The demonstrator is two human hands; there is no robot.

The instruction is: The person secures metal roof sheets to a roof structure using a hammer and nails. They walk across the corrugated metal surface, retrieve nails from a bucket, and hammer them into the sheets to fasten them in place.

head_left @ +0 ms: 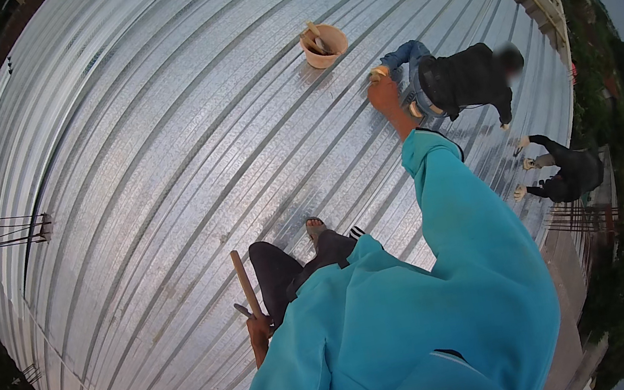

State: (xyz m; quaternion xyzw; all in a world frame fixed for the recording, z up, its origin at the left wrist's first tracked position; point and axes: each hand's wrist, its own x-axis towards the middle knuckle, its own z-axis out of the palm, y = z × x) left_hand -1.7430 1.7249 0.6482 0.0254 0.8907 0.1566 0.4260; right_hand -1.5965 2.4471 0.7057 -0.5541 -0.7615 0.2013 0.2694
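Wood-handled tool (245,283) is gripped in L hand (259,332), well below-left of bucket (319,61) in view; long axis is pointed up, passing L of bucket. R hand (384,94), nearer bucket, below-right, is held curled, contents can't be told; hands kept apart.

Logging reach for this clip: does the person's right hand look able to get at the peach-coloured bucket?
Probably not without stepping or bending: the bucket stands on the metal roofing, seemingly ahead of and below the outstretched right hand, though nothing visible blocks the way.
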